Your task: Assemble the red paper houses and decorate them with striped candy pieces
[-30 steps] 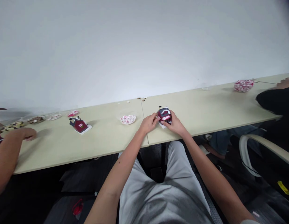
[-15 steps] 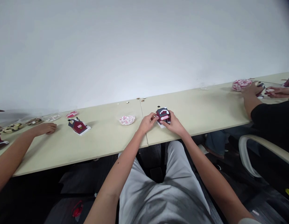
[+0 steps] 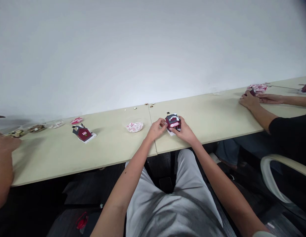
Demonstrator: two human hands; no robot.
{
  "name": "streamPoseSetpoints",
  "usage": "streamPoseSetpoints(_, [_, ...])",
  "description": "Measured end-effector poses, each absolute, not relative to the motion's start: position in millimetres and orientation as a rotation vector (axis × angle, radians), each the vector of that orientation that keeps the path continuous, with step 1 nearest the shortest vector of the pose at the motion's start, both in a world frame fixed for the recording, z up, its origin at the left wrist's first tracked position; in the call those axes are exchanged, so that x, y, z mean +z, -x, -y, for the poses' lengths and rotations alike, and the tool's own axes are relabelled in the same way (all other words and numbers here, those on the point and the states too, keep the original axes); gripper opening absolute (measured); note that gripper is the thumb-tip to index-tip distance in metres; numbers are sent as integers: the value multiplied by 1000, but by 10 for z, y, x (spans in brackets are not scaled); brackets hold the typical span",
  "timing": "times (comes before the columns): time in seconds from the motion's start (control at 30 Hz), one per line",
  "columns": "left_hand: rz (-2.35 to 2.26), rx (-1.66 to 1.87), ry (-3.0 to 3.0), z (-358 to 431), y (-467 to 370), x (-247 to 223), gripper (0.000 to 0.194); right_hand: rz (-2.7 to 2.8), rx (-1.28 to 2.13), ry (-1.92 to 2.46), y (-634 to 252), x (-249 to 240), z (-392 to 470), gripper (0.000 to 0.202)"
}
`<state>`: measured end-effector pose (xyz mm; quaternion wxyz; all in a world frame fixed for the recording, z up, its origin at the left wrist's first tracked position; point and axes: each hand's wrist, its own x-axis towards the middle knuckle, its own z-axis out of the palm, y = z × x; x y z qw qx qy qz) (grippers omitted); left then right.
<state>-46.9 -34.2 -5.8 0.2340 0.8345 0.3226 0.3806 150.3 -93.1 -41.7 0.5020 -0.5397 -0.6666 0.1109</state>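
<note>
A small dark red house with a grey roof and white trim (image 3: 173, 120) stands near the table's front edge, just right of the seam. My right hand (image 3: 184, 130) grips its right side and front. At the house's left side, my left hand (image 3: 156, 129) pinches a tiny red and white piece against or very near the wall; the fingertips partly hide it. A clear dish of red and white pieces (image 3: 134, 127) lies left of my left hand.
Another red house (image 3: 84, 133) stands to the left, near several dishes, one with brown pieces (image 3: 37, 128). A person's hand (image 3: 7, 143) is at the far left. Another person's hands (image 3: 251, 99) work at the right. Small bits (image 3: 152, 106) lie by the wall.
The person's hand at the left has drawn back leftward. At the right, the other person's hands have moved left with a house piece. My own hands have barely shifted.
</note>
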Motion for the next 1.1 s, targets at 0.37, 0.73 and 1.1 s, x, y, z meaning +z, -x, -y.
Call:
streamPoseSetpoints(0.37, [-898, 977, -2455, 261, 480, -104, 21, 1643, 153, 1402, -1459, -356, 986, 76])
streamPoseSetpoints(0.73, [-901, 894, -2741, 285, 473, -137, 22, 1628, 77, 1531, -1452, -343, 989, 80])
streamPoseSetpoints(1.1, [-891, 777, -2704, 421, 432, -22, 5, 1565, 115, 1628, -1414, -259, 1049, 74])
